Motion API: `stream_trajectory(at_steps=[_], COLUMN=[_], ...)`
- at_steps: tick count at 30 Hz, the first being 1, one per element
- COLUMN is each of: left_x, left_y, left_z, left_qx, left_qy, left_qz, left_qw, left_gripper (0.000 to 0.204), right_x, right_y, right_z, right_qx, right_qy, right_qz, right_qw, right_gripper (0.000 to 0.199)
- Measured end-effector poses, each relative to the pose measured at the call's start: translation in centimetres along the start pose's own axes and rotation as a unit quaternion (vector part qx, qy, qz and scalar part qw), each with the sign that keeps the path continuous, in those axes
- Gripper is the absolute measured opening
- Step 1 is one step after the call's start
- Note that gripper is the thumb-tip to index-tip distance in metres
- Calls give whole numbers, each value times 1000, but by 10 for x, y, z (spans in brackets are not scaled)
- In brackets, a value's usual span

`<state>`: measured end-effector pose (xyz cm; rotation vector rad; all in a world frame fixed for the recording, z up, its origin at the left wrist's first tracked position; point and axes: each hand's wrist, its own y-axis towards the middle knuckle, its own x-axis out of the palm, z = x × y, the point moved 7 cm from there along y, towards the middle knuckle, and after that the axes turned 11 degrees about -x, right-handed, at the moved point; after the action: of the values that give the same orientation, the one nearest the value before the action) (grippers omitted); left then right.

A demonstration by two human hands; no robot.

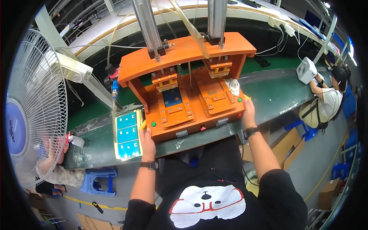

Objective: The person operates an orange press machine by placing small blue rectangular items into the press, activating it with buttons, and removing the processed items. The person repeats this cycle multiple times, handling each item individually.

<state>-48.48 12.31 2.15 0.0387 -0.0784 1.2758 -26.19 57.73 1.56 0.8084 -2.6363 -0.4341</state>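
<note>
Noted nearest the camera a black T-shirt [207,209] with a white dog-face print, spread across the lower edge. Beyond it, on the dark green table [280,90], found an orange press [196,119] with two fixtures side by side. Saw one blue panel [172,97] lying flat in the left fixture [176,115], far end close under the left press head [165,81]; could not tell contact from clearance there. Saw no such panel in the visible part of the right fixture [217,100]. Counted three more blue panels [128,134] on a pale yellow tray [139,130], just beside the press on its left. Judged loading done on the left side only, with pressing and unloading probably left to do; could not tell finished panels from waiting ones in the tray. Found the left hand [148,142] against the press's left flank, near a green button [153,124], and the right hand [249,111] against the right front corner, near a second green button [240,99]. Noted yellow at the fingertips of both. Saw nothing lifted in either grip; with fingers partly hidden along the flanks, could not tell spread from closed.
</note>
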Motion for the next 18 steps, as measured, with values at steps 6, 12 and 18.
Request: stream_trajectory(at_steps=[6,12,18], left_x=[3,8,13], left_y=[2,5,2], left_z=[-6,-4,1], left_qx=[-32,7,41], left_qy=[-58,-45,13], left_qz=[4,20,50], left_qw=[998,999,998], left_gripper=[42,43,37], right_x=[-3,-5,-3], right_y=[1,1,2], right_z=[4,12,8], right_qx=[-13,-4,18], right_qy=[-8,31,29], right_qz=[-14,-7,5], right_qw=[1000,999,999], right_gripper=[36,36,34])
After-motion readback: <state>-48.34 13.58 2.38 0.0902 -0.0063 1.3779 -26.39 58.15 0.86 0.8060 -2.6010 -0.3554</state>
